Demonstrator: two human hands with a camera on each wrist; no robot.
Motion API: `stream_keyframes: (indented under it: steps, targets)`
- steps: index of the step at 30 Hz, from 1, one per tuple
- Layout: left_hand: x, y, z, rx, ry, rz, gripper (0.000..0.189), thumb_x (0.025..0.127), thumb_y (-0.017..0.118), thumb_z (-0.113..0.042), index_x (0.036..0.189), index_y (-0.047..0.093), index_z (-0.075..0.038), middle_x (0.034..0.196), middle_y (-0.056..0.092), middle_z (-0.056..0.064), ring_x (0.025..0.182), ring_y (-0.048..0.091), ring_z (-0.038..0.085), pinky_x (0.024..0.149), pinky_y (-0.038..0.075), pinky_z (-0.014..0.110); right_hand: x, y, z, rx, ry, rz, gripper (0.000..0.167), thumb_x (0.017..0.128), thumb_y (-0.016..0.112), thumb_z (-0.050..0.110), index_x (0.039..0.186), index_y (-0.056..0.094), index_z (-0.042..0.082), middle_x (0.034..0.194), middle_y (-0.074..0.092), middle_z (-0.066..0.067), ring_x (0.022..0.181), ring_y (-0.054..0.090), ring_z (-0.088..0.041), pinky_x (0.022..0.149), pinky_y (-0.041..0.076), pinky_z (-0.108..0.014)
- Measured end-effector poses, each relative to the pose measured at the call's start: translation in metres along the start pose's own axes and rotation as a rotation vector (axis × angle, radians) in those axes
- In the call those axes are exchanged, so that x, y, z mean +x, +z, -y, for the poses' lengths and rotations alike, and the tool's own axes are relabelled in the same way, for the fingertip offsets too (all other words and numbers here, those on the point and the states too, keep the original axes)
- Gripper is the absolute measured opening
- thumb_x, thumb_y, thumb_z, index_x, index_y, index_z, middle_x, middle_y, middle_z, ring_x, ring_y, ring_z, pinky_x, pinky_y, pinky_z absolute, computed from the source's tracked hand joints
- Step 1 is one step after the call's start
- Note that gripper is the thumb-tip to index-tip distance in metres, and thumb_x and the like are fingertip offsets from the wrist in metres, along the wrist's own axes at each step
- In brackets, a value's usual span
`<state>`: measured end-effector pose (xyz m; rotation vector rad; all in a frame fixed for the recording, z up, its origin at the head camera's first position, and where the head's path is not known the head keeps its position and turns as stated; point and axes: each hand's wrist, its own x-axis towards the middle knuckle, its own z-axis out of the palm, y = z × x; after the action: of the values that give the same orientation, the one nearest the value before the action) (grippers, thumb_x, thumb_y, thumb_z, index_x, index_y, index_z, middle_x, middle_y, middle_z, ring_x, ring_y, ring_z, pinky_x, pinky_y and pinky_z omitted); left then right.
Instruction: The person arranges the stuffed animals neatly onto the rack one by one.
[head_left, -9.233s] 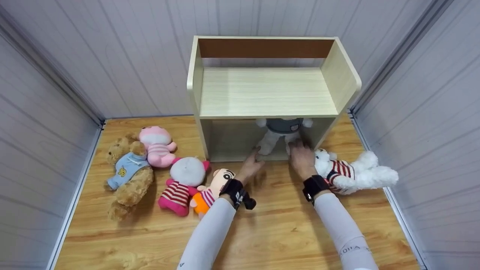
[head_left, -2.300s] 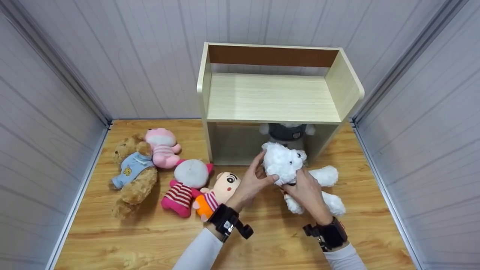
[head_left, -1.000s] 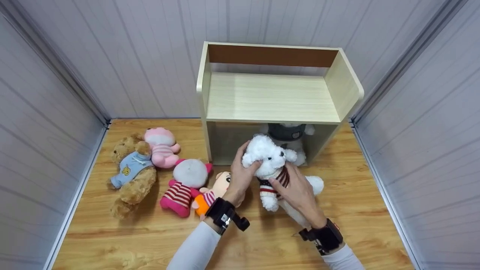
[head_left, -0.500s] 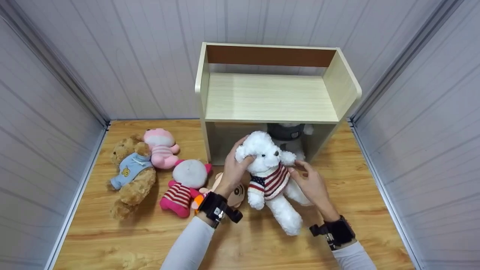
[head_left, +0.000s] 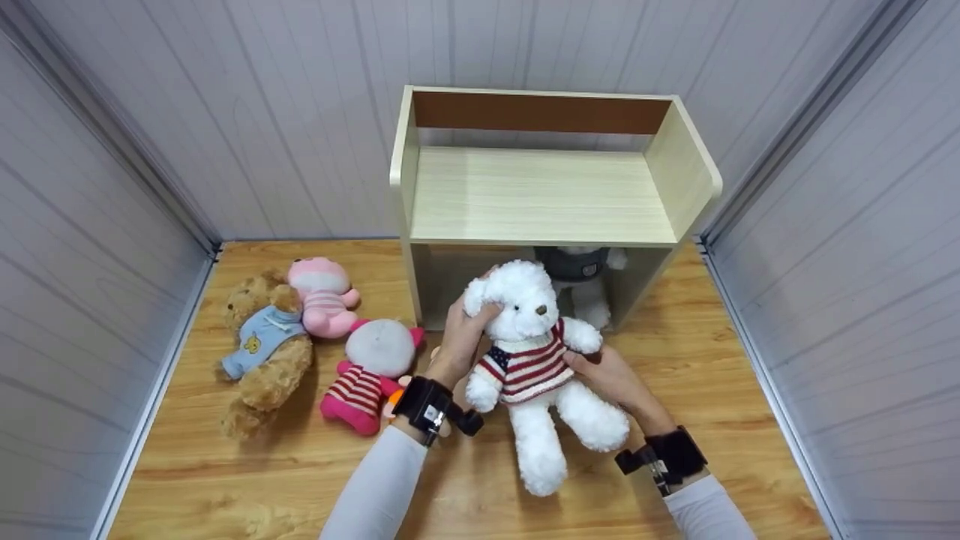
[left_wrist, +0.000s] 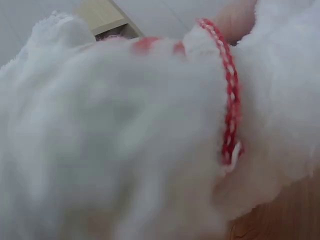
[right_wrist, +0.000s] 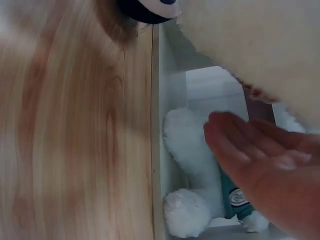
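Observation:
A white teddy bear (head_left: 532,371) in a red-and-white striped sweater is held upright before the shelf unit, facing the head camera. My left hand (head_left: 459,337) grips its head near the ear, thumb in front and fingers behind. At the bear's other side, my right hand (head_left: 616,382) has its thumb on the sweater under the arm and its fingers behind the body. White fur (left_wrist: 115,125) nearly fills the left wrist view. In the right wrist view, the fingers (right_wrist: 235,135) lie beside the bear's fur (right_wrist: 250,45).
A pale wooden shelf unit (head_left: 532,195) stands at the back wall. In its lower compartment sits a white plush in a grey top (head_left: 571,264). On the left floor lie a brown teddy (head_left: 270,345), a pink plush (head_left: 322,296) and a grey-headed plush (head_left: 367,375). My left arm mostly hides an orange-clothed doll.
The white bear, first lying at the right, was picked up, moved left and turned from sideways to face the camera. My right hand shifted from its neck to its side.

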<state>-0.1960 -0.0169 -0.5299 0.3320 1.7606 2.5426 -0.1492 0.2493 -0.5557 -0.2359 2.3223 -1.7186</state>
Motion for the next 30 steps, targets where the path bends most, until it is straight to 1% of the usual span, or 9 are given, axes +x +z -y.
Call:
stream_keyframes:
  steps: [3,7,11,14,17,20,25,27,30]
  targets:
    - [0.001,0.0,-0.001,-0.057,-0.031,0.013,0.061,0.095,0.063,-0.008,0.153,0.048,-0.003,0.154,0.052,0.011,0.141,0.048,0.025,0.118,0.038,0.038,-0.001,0.003,-0.002,0.155,-0.03,0.079,0.049,0.104,0.063,0.016,0.148,0.049,0.0,0.136,0.063,-0.014,0.125,0.059,-0.024,0.109,0.045,-0.031]
    - [0.003,-0.001,0.001,-0.083,-0.086,-0.015,0.058,0.093,0.064,-0.008,0.149,0.051,0.003,0.146,0.058,0.016,0.132,0.054,0.024,0.114,0.042,0.037,-0.002,0.008,-0.005,0.325,-0.052,0.204,0.048,0.105,0.061,0.015,0.147,0.045,0.0,0.134,0.062,-0.015,0.124,0.061,-0.026,0.107,0.049,-0.036]
    - [0.004,-0.002,0.004,-0.101,-0.152,-0.05,0.052,0.092,0.064,-0.009,0.14,0.053,0.007,0.13,0.065,0.015,0.117,0.061,0.021,0.107,0.048,0.037,-0.002,0.014,-0.006,0.396,-0.073,0.286,0.042,0.104,0.061,0.018,0.142,0.05,0.002,0.132,0.064,-0.012,0.122,0.061,-0.024,0.106,0.049,-0.036]
    - [0.005,-0.001,0.005,-0.11,-0.175,-0.059,0.05,0.092,0.063,-0.01,0.138,0.054,0.008,0.125,0.066,0.014,0.112,0.062,0.021,0.104,0.05,0.037,-0.002,0.02,-0.005,0.41,-0.085,0.288,0.038,0.103,0.064,0.018,0.137,0.055,0.005,0.131,0.065,-0.01,0.121,0.062,-0.022,0.107,0.048,-0.033]
    - [0.005,-0.001,0.005,-0.065,-0.171,-0.068,0.05,0.093,0.065,-0.013,0.138,0.056,0.007,0.125,0.067,0.014,0.111,0.063,0.02,0.103,0.05,0.036,-0.002,0.026,-0.004,0.417,-0.068,0.27,0.038,0.1,0.067,0.016,0.135,0.057,0.005,0.129,0.066,-0.01,0.119,0.063,-0.022,0.106,0.048,-0.033]
    - [0.006,-0.002,0.006,0.012,-0.147,-0.059,0.05,0.094,0.066,-0.016,0.138,0.056,0.006,0.129,0.066,0.016,0.114,0.063,0.021,0.105,0.049,0.035,-0.002,0.032,-0.003,0.404,-0.016,0.223,0.039,0.099,0.07,0.016,0.132,0.058,0.002,0.126,0.067,-0.011,0.116,0.064,-0.024,0.105,0.05,-0.035]
    - [0.006,-0.005,0.009,0.121,-0.126,0.0,0.056,0.101,0.063,-0.022,0.15,0.047,0.001,0.145,0.056,0.019,0.132,0.054,0.028,0.115,0.041,0.039,0.003,0.039,-0.006,0.285,0.075,0.044,0.043,0.095,0.075,0.023,0.128,0.062,0.0,0.12,0.07,-0.01,0.111,0.066,-0.023,0.1,0.052,-0.031]
    - [0.003,-0.008,0.012,0.166,-0.16,0.011,0.061,0.104,0.06,-0.027,0.155,0.04,0.001,0.151,0.05,0.02,0.139,0.048,0.03,0.119,0.036,0.041,0.005,0.04,-0.008,0.257,0.09,-0.014,0.044,0.095,0.076,0.023,0.129,0.061,-0.001,0.121,0.069,-0.011,0.112,0.065,-0.022,0.1,0.051,-0.029]
    - [-0.004,-0.014,0.016,0.175,-0.261,0.021,0.066,0.107,0.055,-0.035,0.158,0.032,0.001,0.156,0.045,0.021,0.144,0.043,0.031,0.121,0.031,0.041,0.01,0.037,-0.01,0.266,0.093,-0.089,0.047,0.094,0.076,0.02,0.132,0.059,-0.001,0.124,0.068,-0.012,0.114,0.063,-0.022,0.102,0.049,-0.029]
